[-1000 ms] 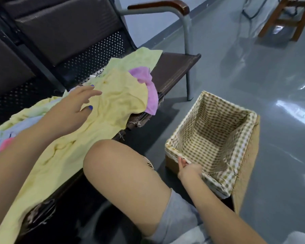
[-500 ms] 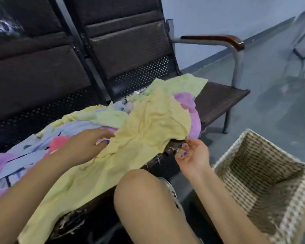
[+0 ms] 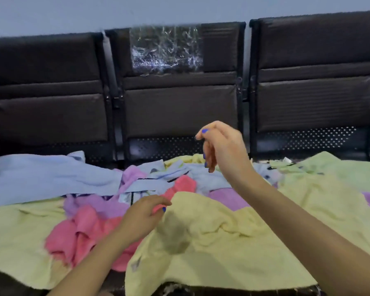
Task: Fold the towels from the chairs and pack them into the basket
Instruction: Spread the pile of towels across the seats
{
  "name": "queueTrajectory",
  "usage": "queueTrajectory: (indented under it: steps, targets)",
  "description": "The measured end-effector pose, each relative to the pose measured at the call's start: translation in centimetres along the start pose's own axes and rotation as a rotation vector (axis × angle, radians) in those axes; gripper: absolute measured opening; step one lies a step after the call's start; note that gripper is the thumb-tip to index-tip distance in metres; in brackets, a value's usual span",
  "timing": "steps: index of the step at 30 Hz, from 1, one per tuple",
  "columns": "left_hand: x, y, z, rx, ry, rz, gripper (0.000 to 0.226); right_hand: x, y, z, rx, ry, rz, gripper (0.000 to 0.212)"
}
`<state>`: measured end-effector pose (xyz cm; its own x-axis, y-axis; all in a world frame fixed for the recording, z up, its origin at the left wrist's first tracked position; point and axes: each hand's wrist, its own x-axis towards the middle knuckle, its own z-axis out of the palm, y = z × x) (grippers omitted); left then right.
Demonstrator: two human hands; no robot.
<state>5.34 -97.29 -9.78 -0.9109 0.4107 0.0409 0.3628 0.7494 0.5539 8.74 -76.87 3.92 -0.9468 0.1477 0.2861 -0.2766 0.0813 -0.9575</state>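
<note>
- My left hand (image 3: pixel 144 214) is resting at the seam where the pink towel (image 3: pixel 81 233) meets the big yellow towel (image 3: pixel 218 236); its fingertips seem to be pinching the yellow edge, but motion blur is keeping me from being sure.
- My right hand (image 3: pixel 219 146) is hanging in the air above the pile, fingers loosely curled and holding nothing.
- I am judging the step to be picking one towel out, so I am planning to bring the right hand down to a second edge of the yellow one.
- I am aiming to lift by two corners so it is hanging flat and not dragging the pink one along.
- The blue towel (image 3: pixel 41 176) and purple towel (image 3: pixel 229 197) are lying tangled behind, all across the chairs (image 3: pixel 179 107).
- The basket is lying outside this view, so I am expecting to turn to find it.
</note>
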Motion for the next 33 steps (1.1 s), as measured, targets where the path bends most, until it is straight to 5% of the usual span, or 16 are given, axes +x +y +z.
queueTrajectory:
  steps: [5, 8, 11, 16, 22, 28, 33]
  targets:
    - [0.7, -1.6, 1.6, 0.22, 0.041, 0.043, 0.067, 1.1, 9.6, 0.0, -0.559, -0.348, 0.125, 0.015]
    - [1.2, -1.6, 2.6, 0.346, -0.053, -0.017, 0.087, 0.2, 15.3, -2.5, -1.061, -0.644, 0.167, 0.075]
    - [1.5, -2.3, 3.6, 0.469, -0.27, -0.223, 0.118, -0.7, 18.6, -4.9, -1.43, -0.802, 0.209, 0.106]
    - [2.8, -3.5, 4.4, 0.437, -0.465, -0.476, 0.156, 1.0, 20.3, -6.6, -1.515, -0.63, 0.231, 0.131]
    - [6.9, -4.2, 5.2, 0.409, -0.397, -0.581, 0.13, 3.0, 21.6, -6.1, -1.476, -0.504, 0.267, 0.136]
    - [9.6, -5.5, 6.1, 0.377, -0.356, -0.63, 0.149, 6.3, 24.2, -5.7, -1.159, -0.313, 0.479, 0.147]
    - [11.2, -6.1, 6.4, 0.415, -0.307, -0.525, 0.095, 9.0, 25.9, -6.2, -1.279, -0.241, 0.469, 0.132]
